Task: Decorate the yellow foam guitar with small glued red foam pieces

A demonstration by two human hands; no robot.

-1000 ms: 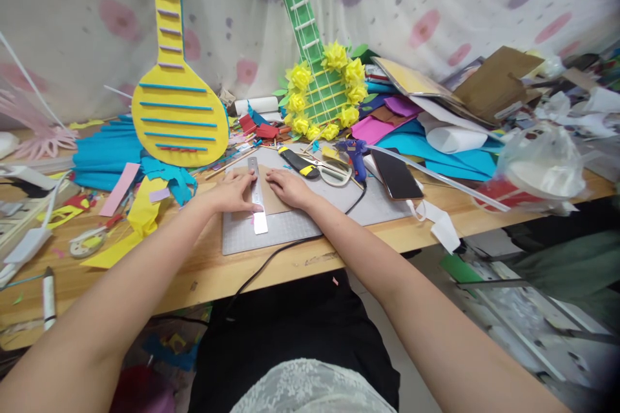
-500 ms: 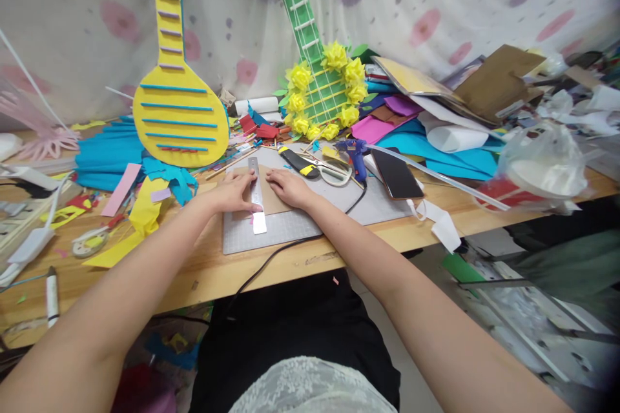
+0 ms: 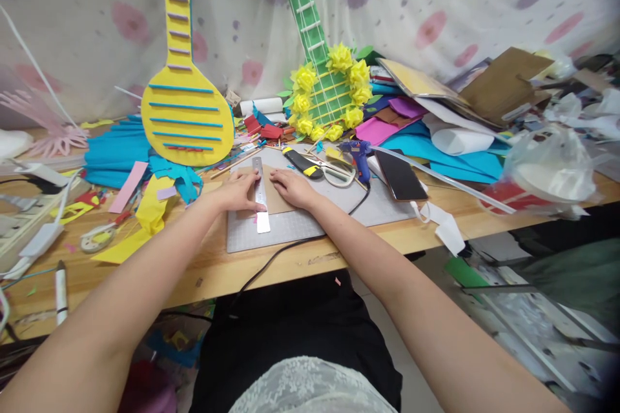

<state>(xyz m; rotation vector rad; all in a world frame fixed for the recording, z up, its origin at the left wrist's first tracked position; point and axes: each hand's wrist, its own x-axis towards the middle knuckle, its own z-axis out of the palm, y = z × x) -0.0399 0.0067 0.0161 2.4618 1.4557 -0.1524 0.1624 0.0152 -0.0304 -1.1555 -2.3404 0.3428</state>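
Observation:
A steel ruler (image 3: 260, 187) lies upright in view across a piece of brown cardboard (image 3: 277, 202) on a grey cutting mat (image 3: 300, 226). My left hand (image 3: 241, 191) holds the ruler, its fingertips on the upper part and its thumb lower down. To the right of the ruler, my right hand (image 3: 292, 188) rests flat on the cardboard, fingers stretched out. Right of that hand lie a black and yellow utility knife (image 3: 301, 162), scissors (image 3: 339, 174) with pale handles, and a blue hot glue gun (image 3: 359, 158).
A yellow paper instrument (image 3: 188, 119) and a green one (image 3: 327, 93) with yellow flowers lean at the back. A phone (image 3: 401, 175) lies right of the mat. A black cable (image 3: 276, 259) crosses the front edge. Paper scraps, sheets and a bagged bucket (image 3: 533, 174) crowd both sides.
The whole view has shifted slightly, so everything appears a little further right. Both hands, the ruler and the cardboard keep about the same places relative to each other.

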